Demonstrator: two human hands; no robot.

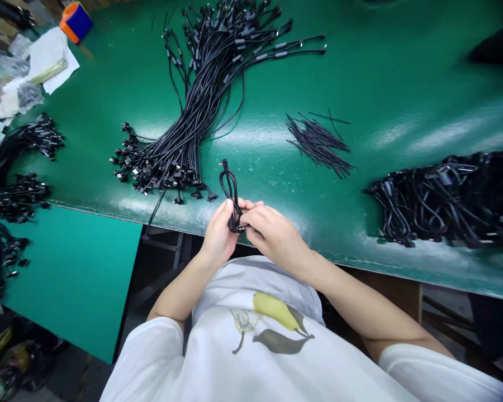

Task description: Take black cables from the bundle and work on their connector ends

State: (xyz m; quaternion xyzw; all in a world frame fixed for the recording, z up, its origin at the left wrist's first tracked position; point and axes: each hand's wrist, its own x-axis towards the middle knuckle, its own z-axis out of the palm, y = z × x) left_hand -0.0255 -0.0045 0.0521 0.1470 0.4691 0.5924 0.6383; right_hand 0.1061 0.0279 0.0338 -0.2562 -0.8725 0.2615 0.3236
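Observation:
Both my hands meet at the near edge of the green table around one black cable [229, 181], folded into a narrow looped bundle. My left hand [220, 229] grips the bundle's lower part between thumb and fingers. My right hand [270, 229] is closed at the bundle's right side, its thumb and forefinger pinched by the lower connector; whether it also holds a tie there is too small to see. A small plug stands up at the bundle's top end. Beyond my hands lies a large bunch of straight black cables [201, 100] with connectors at both ends.
Thin black twist ties [318, 142] lie in a loose pile to the right. Folded cable bundles [440, 198] are heaped at the right edge. More cables [20, 162] lie at the left, near papers [50, 58] and an orange and blue tape roll [76, 22]. A lower green surface [79, 268] adjoins at left.

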